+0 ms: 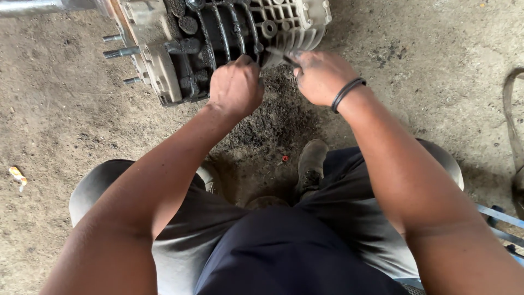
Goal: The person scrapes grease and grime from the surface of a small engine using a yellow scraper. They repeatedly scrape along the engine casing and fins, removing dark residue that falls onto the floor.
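Note:
A greasy ribbed metal gearbox housing (229,33) lies on the dirt floor at the top of the head view, with threaded studs (121,52) sticking out on its left side. My left hand (236,86) is closed in a fist against the housing's lower edge; what it holds is hidden. My right hand (322,75), with a black band (347,92) at the wrist, pinches a thin dark tool (279,55) whose tip rests on the housing's lower right rim.
I squat with both knees apart, one dark shoe (311,166) on the oily ground below the housing. A small red bit (284,158) lies near the shoe. A strap (513,125) runs along the right edge, blue metal bars (499,217) below it.

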